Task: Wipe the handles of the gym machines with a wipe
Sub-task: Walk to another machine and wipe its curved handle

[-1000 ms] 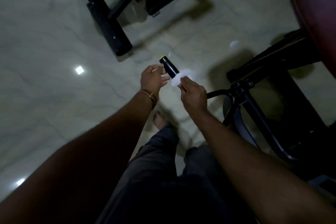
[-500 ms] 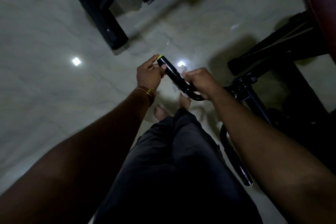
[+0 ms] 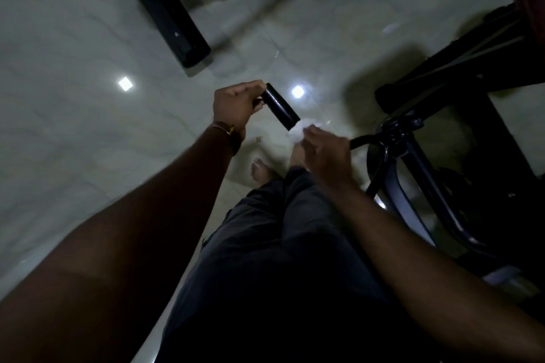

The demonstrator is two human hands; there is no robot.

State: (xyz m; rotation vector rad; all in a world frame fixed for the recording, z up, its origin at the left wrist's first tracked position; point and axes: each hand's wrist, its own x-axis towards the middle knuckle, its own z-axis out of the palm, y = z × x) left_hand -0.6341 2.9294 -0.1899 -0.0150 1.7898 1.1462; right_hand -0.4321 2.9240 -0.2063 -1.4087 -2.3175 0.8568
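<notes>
Handle (image 3: pixel 278 107), black with a yellow end cap, slants up and to the left between both hands, and the left hand (image 3: pixel 236 104) closes its grip on the capped end with fingers curled round it. The right hand (image 3: pixel 326 150) holds its grip closed on a crumpled white wipe (image 3: pixel 296 130), wrapped against the lower end of the handle where the bar (image 3: pixel 364 140) bends off toward the dark machine frame (image 3: pixel 413 162) on the right. Below lie pale glossy floor tiles (image 3: pixel 73 38), a black machine foot (image 3: pixel 165 12) well apart at upper left, and the person's dark trousers (image 3: pixel 280 244).
</notes>
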